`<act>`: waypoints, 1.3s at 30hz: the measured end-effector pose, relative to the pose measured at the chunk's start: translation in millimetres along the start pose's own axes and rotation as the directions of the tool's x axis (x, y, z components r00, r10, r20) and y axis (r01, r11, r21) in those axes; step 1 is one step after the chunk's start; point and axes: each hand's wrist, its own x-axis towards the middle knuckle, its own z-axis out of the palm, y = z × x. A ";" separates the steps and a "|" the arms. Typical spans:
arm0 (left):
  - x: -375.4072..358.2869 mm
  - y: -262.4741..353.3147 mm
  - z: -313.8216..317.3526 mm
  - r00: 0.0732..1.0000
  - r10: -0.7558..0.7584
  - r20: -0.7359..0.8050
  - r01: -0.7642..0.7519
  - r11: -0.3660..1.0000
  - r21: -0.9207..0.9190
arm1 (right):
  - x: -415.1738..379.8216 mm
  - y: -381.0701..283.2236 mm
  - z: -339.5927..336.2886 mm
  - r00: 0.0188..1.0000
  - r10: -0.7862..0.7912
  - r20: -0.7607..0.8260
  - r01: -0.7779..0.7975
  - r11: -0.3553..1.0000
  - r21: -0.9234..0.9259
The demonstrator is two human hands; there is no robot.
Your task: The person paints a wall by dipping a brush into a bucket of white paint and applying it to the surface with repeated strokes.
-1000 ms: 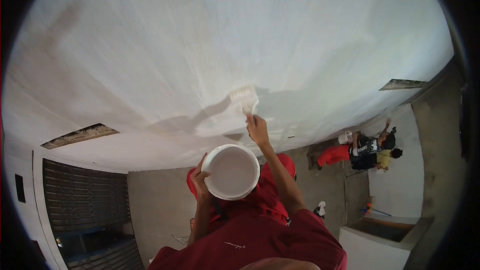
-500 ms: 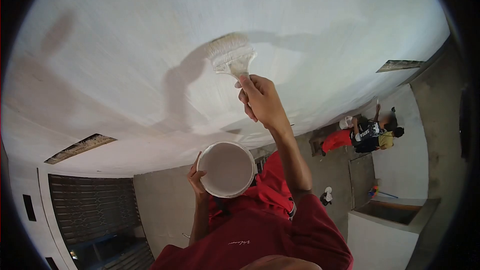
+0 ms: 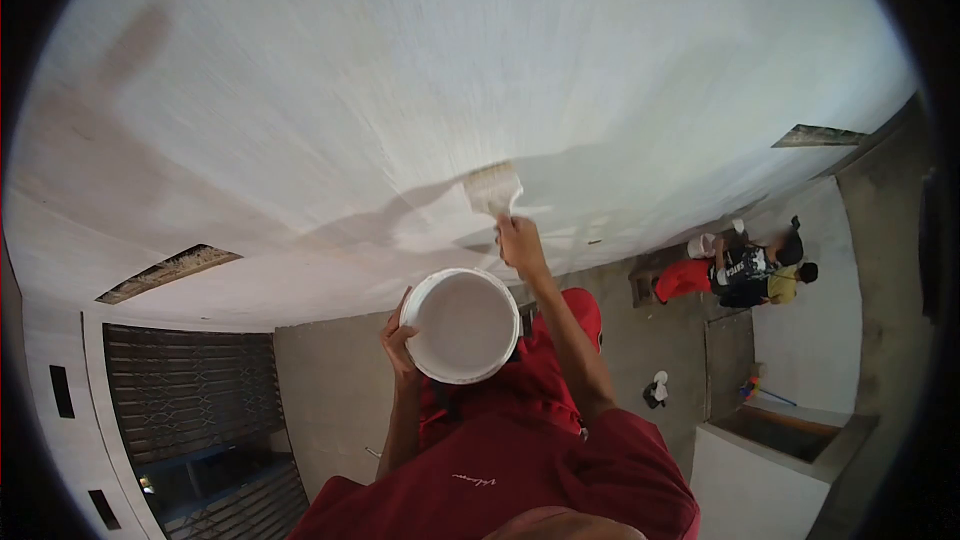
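Observation:
My right hand (image 3: 520, 243) grips the handle of a wide paintbrush (image 3: 493, 188) whose bristles press against the white ceiling (image 3: 430, 70). Below it, my left hand (image 3: 399, 344) holds a round white paint bucket (image 3: 462, 325) by its rim, level with my chest. White paint fills the bucket. My red shirt and red trousers show beneath both arms.
Two people (image 3: 745, 270) crouch by the far wall at the right, one in red, one in yellow. A white low wall (image 3: 760, 480) stands at the lower right. A metal shutter (image 3: 190, 400) closes the opening at the lower left. Two rectangular openings (image 3: 168, 272) break the ceiling's edge.
My right hand has drawn the brush along the ceiling, away from me and downward in the picture, so it looks smaller. The bucket has stayed about where it was.

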 end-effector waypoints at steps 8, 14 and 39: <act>-4.9 10.3 13.4 0.999 -0.012 0.046 0.011 0.999 0.036 | -60.7 -154.6 11.0 0.948 -0.309 0.070 0.297 0.944 0.146; -10.5 18.3 25.8 0.997 -0.046 0.054 0.045 0.999 0.025 | -36.3 -129.7 7.9 0.871 -0.492 0.007 0.489 0.868 0.088; -12.0 7.6 26.1 1.000 -0.003 0.011 0.002 0.997 0.072 | 33.2 9.8 -8.0 0.982 -0.183 -0.035 0.185 0.979 0.080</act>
